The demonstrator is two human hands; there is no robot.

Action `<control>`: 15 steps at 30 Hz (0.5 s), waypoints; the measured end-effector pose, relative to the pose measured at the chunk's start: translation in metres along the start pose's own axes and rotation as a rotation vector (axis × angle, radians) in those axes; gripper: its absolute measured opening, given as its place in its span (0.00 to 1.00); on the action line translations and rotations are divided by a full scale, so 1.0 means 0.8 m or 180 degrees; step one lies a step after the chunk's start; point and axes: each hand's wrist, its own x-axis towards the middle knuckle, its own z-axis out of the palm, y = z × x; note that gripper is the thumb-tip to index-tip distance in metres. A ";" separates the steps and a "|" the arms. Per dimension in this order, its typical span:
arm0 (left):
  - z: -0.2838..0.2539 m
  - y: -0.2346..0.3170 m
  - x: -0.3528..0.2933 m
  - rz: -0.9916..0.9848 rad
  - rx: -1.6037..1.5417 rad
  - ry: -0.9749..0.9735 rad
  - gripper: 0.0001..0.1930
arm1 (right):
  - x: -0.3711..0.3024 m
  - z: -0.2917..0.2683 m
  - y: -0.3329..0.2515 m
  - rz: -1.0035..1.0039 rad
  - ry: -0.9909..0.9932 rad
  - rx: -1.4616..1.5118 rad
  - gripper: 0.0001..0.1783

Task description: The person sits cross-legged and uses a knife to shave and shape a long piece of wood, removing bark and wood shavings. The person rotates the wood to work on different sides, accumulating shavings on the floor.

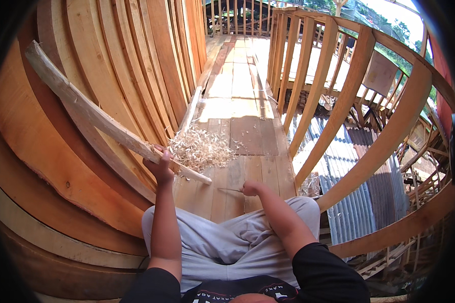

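A long, pale wooden pole (96, 117) slants from the upper left down toward the floor before my crossed legs. My left hand (160, 164) is wrapped round it near its lower end, which shows fresh, light wood. In my right hand (249, 188) is a knife (229, 190), its thin blade pointing left, apart from the pole and low over the floorboards. The handle is mostly hidden in my closed fingers. Beyond the pole's lower end, a heap of curled wood shavings (202, 148) lies on the plank floor (232, 174).
Tall wooden boards (106, 55) stand along the left side, close to the pole. A wooden railing (333, 113) with upright slats runs along the right. Below it lies a corrugated metal roof (359, 177). The plank walkway stretches ahead into bright sunlight.
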 end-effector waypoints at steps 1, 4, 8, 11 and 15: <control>-0.004 0.001 0.000 0.0002 0.0001 0.0104 0.13 | -0.001 -0.005 0.005 0.0061 0.0007 0.0098 0.27; -0.034 -0.002 0.003 0.0024 -0.0051 0.0313 0.14 | -0.016 -0.014 -0.014 0.0266 -0.0017 0.0509 0.27; -0.060 -0.002 0.007 -0.0093 -0.0320 0.0332 0.15 | -0.041 -0.019 -0.043 0.0655 0.0048 0.0794 0.27; -0.070 0.002 0.009 -0.0119 -0.0390 0.0282 0.15 | -0.043 -0.013 -0.054 0.0692 -0.0107 0.0620 0.27; -0.069 0.005 0.009 -0.0103 -0.0397 0.0201 0.15 | -0.035 0.006 -0.056 0.0786 -0.0052 0.0863 0.26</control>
